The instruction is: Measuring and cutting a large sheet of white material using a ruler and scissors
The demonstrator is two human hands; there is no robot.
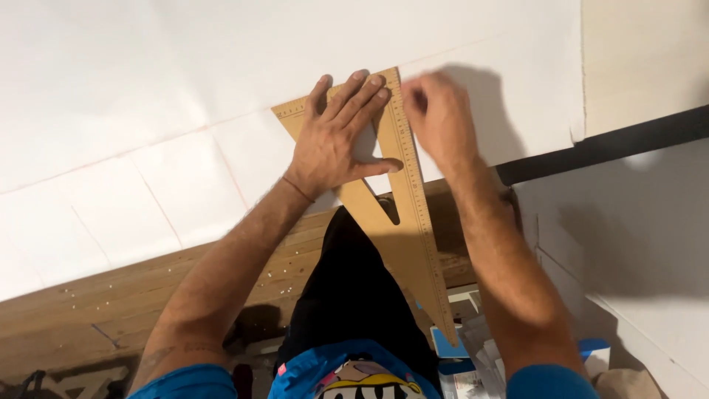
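A large wooden set square (410,214) lies with its wide end on a big white sheet (162,96) and its pointed tip reaching back toward me over the table edge. My left hand (336,140) presses flat on the wide end, fingers spread. My right hand (436,118) rests against the square's ruled right edge near the top, fingers pinched together. It is blurred, and whatever it may grip is hidden. Faint reddish lines cross the white sheet.
The wooden tabletop (111,295) shows below the sheet. A black strip (605,144) runs along the right, with another white board (635,236) beneath it. Boxes and papers (473,355) sit low by my legs. I wear a blue shirt (347,373) and dark trousers.
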